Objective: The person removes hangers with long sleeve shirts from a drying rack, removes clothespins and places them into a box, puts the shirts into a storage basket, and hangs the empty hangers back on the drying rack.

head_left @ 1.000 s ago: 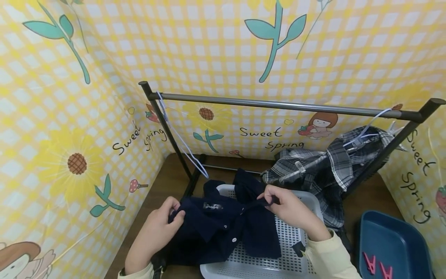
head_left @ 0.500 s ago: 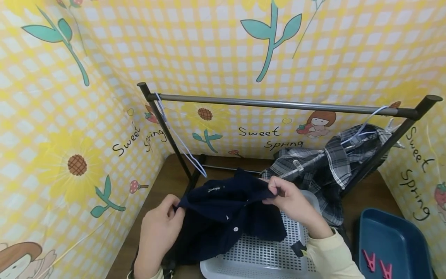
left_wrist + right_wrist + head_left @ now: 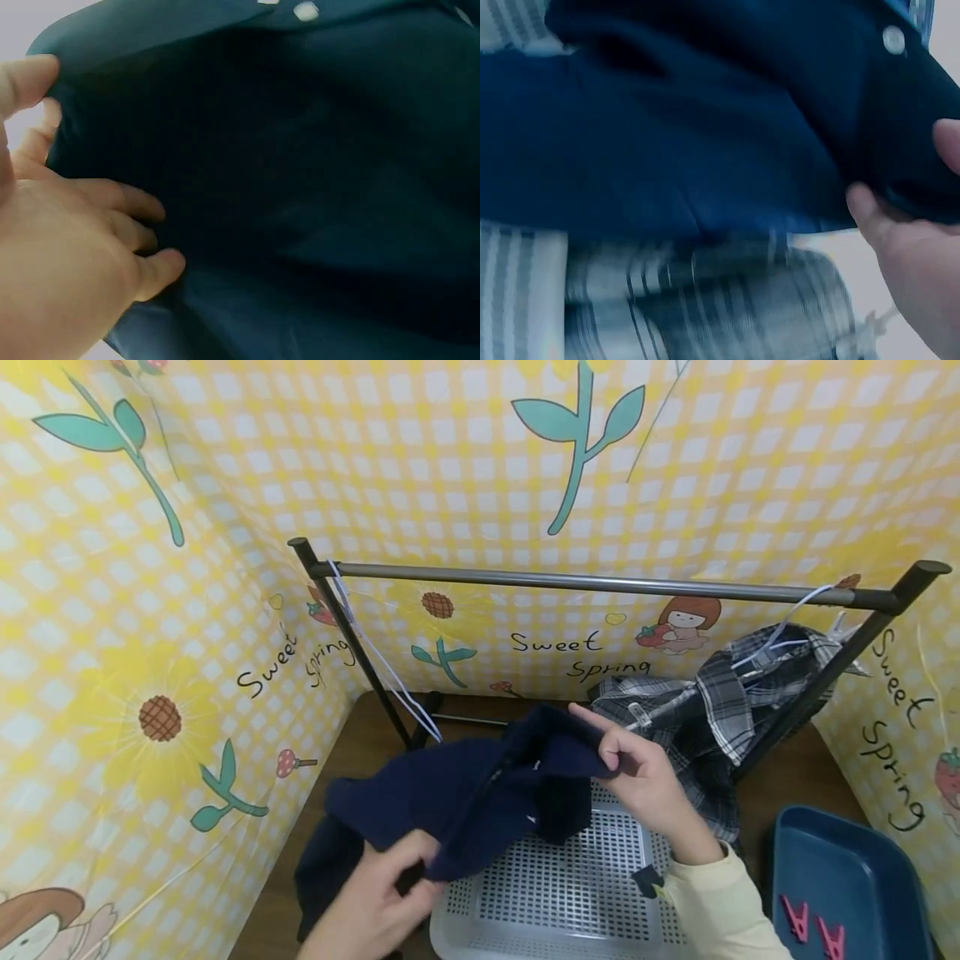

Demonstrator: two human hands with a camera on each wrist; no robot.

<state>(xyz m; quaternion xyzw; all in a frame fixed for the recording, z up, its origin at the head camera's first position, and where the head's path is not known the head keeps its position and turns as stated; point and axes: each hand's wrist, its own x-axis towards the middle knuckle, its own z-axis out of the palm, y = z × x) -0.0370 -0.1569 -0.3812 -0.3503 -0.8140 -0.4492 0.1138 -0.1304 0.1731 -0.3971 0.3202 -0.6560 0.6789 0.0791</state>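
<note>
A navy button-up shirt (image 3: pixel 480 785) is held between both hands over a pale grey perforated basket (image 3: pixel 570 893). My left hand (image 3: pixel 382 893) pinches one edge of the cloth at the near side; in the left wrist view its thumb and forefinger meet on the fabric edge, other fingers lying against the shirt. At the far right part of the shirt, my right hand (image 3: pixel 648 781) grips another edge between thumb and fingers, with one finger extended along the cloth. White buttons show on the shirt front (image 3: pixel 894 40) in the right wrist view. The collar label is hidden now.
A dark metal rack (image 3: pixel 600 582) stands behind. A pale lilac hanger (image 3: pixel 386 664) hangs at its left end; a grey plaid shirt (image 3: pixel 723 710) hangs on another at the right. A blue tray (image 3: pixel 847 852) with pink clothespins (image 3: pixel 797 918) sits at right.
My left hand has moved down and toward me, turning the shirt so its collar label went out of sight. The right hand has shifted slightly right, still gripping the shirt.
</note>
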